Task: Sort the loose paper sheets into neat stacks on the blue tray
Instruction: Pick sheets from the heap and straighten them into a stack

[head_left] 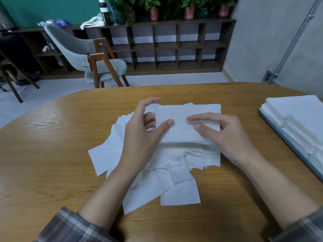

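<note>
Loose sheets heaped on table beneath both wrists. Left hand and right hand pinch a folded sheet at its side edges, thumbs on top, fingers curled. Blue tray, stacked, lies right of the right fingers. Far bottle label unreadable.

blue tray and its paper stack run off the right edge.
</note>
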Available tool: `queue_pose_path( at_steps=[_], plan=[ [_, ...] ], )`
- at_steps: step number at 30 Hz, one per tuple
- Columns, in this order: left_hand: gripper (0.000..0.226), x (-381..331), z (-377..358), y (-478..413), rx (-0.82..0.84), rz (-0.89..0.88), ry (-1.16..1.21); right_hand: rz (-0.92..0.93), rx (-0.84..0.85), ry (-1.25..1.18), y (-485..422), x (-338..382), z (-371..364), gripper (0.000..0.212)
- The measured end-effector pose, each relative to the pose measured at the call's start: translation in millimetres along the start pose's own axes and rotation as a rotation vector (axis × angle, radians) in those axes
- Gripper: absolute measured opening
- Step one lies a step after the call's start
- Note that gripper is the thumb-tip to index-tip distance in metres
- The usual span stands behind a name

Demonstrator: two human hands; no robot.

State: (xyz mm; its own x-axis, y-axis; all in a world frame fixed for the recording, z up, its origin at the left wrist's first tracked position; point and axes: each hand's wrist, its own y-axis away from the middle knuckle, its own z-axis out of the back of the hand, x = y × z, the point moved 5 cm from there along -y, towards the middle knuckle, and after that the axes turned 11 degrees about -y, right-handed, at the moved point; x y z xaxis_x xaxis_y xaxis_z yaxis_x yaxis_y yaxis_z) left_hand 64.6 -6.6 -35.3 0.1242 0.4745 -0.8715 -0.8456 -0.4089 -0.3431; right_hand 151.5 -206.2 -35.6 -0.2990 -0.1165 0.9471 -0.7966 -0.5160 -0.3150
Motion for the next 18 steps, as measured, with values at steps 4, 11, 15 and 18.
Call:
queue_pose_path(
  at_steps=[4,11,15,18],
  plan=[
    [0.042,-1,-6,0,0.107,-0.248,-0.35,-0.01,-0.279,0.101,-2,-3,19,0.028],
    [0.018,9,-18,0,0.366,-0.365,-0.563,-0.008,-0.299,0.123,-1,-10,21,0.039],
    [0.022,9,-14,-1,0.377,-0.29,-0.495,0.019,-0.265,0.147,-1,-11,19,0.041],
    [0.025,10,-14,-3,0.349,-0.328,-0.538,0.033,-0.241,0.16,-1,-9,17,0.041]
  ],
)
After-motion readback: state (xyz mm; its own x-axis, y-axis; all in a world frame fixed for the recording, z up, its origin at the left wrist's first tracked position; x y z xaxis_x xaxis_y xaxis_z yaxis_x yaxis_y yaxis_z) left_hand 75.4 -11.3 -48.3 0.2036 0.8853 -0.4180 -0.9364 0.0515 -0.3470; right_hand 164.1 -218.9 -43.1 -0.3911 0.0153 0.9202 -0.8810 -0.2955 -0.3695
